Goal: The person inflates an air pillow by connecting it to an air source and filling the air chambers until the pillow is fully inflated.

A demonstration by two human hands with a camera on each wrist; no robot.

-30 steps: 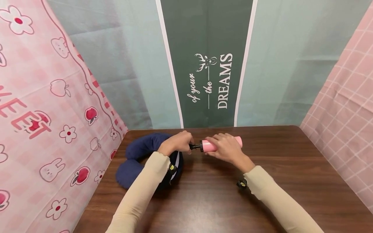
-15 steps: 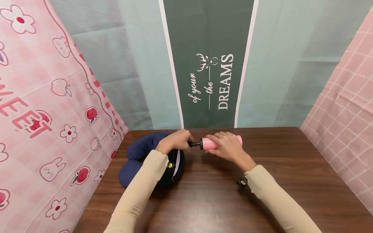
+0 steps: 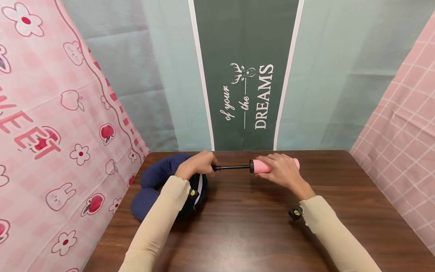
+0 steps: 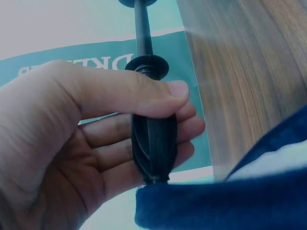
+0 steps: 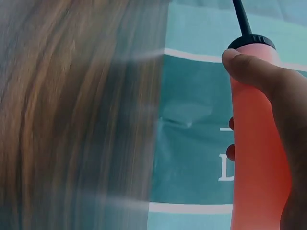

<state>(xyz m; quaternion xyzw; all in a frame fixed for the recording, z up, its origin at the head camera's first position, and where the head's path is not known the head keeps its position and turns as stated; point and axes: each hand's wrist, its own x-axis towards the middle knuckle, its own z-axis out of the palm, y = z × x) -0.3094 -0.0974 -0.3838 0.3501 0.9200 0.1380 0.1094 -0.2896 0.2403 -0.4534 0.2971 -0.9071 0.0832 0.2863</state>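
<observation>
A hand pump with a pink barrel (image 5: 254, 129) and a black rod (image 3: 235, 167) is held level between both hands. My left hand (image 3: 199, 164) pinches the pump's black handle end (image 4: 154, 139) between thumb and fingers, close against the neck pillow. The right hand (image 3: 283, 170) wraps round the pink barrel, thumb near its black cap (image 5: 252, 42). A long stretch of rod shows between the hands. The navy U-shaped neck pillow (image 3: 144, 202) lies under and beside the left forearm, its white-edged opening (image 3: 199, 189) facing right. In the left wrist view the handle end meets the blue fabric (image 4: 220, 203).
The brown wooden table (image 3: 244, 230) spreads under both arms. Behind it hangs a green cloth (image 3: 248, 45) with white lettering. A pink patterned cloth (image 3: 85, 128) closes the left side, and a pink checked cloth (image 3: 404, 113) the right.
The right hand has moved right with the pink barrel, drawing out much more of the black rod. My left hand and the pillow have shifted slightly left.
</observation>
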